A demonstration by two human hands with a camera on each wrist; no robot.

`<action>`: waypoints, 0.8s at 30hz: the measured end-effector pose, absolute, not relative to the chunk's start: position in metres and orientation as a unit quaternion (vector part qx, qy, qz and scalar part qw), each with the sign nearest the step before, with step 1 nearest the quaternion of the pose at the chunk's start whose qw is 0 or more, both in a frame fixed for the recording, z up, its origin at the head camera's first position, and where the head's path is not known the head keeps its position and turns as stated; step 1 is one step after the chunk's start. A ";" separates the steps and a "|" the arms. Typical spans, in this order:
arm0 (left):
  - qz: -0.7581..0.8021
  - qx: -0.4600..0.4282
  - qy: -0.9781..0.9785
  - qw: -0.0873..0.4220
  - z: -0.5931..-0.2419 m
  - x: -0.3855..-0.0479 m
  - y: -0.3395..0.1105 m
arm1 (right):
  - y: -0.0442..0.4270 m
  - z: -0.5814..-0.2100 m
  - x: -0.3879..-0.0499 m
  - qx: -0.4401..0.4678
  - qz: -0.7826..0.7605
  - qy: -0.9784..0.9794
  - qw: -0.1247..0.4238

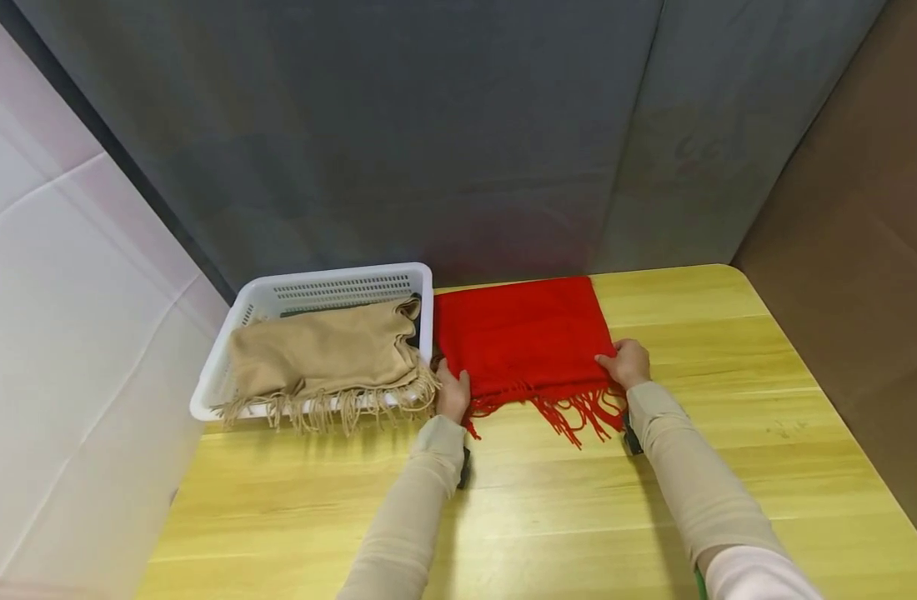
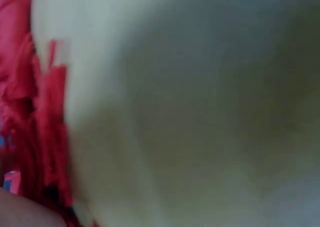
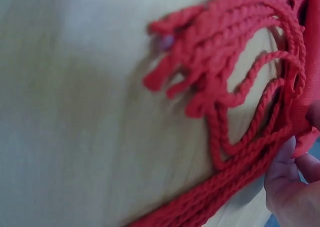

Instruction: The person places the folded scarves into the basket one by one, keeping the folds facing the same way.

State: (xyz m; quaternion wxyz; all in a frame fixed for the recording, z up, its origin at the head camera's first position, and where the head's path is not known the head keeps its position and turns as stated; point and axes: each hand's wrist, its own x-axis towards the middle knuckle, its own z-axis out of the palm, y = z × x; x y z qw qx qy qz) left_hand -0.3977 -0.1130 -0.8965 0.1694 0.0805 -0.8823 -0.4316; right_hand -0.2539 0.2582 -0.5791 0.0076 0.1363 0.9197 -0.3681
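A red fringed scarf (image 1: 526, 337), folded into a rough rectangle, lies on the table with its fringe toward me. At its near left corner, beside the basket, my left hand (image 1: 453, 393) grips the edge. My right hand (image 1: 629, 364) pinches the right edge between thumb and fingers. The right wrist view shows that pinch close up, with fingertips (image 3: 286, 159) on the cloth beside twisted red tassels (image 3: 215, 52). In the left wrist view only blurred red fringe (image 2: 50, 132) and part of a finger appear, so the left grip is mostly hidden there.
To the left stands a white plastic basket (image 1: 426, 312) holding a folded beige scarf (image 1: 327, 346), its fringe hanging over the front rim. Dark cloth shows beneath it. A grey partition (image 1: 443, 142) closes the back of the wooden table (image 1: 548, 525); a brown panel (image 1: 864, 208) stands at right.
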 end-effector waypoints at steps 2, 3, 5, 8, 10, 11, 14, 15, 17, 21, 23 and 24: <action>-0.430 0.066 -0.883 0.177 -0.861 -0.372 -0.106 | 0.241 -0.540 -0.232 0.138 -0.369 0.919 0.021; -0.436 0.062 -0.882 0.171 -0.841 -0.359 -0.102 | 0.236 -0.528 -0.224 0.137 -0.368 0.919 0.021; -0.438 0.064 -0.883 0.159 -0.795 -0.332 -0.093 | 0.226 -0.506 -0.211 0.141 -0.360 0.922 0.036; -0.441 0.064 -0.882 0.155 -0.737 -0.297 -0.084 | 0.223 -0.500 -0.203 0.131 -0.353 0.926 0.025; -0.443 0.066 -0.883 0.144 -0.711 -0.283 -0.082 | 0.223 -0.501 -0.201 0.126 -0.350 0.928 0.019; -0.436 0.065 -0.885 0.147 -0.705 -0.279 -0.081 | 0.224 -0.502 -0.202 0.129 -0.350 0.927 0.025; -0.414 0.073 -0.898 0.131 -0.694 -0.274 -0.081 | 0.230 -0.519 -0.211 0.133 -0.346 0.928 0.032; -0.409 0.073 -0.901 0.128 -0.695 -0.275 -0.081 | 0.232 -0.525 -0.212 0.124 -0.352 0.927 0.029; -0.391 0.069 -0.909 0.131 -0.703 -0.279 -0.082 | 0.247 -0.564 -0.230 0.113 -0.345 0.932 0.000; -0.390 0.055 -0.913 0.110 -0.707 -0.281 -0.083 | 0.281 -0.633 -0.256 0.080 -0.339 0.935 -0.061; -0.385 0.050 -0.917 0.097 -0.697 -0.277 -0.082 | 0.282 -0.629 -0.255 0.091 -0.335 0.937 -0.040; -0.381 0.050 -0.918 0.094 -0.691 -0.273 -0.081 | 0.278 -0.615 -0.248 0.095 -0.338 0.936 -0.024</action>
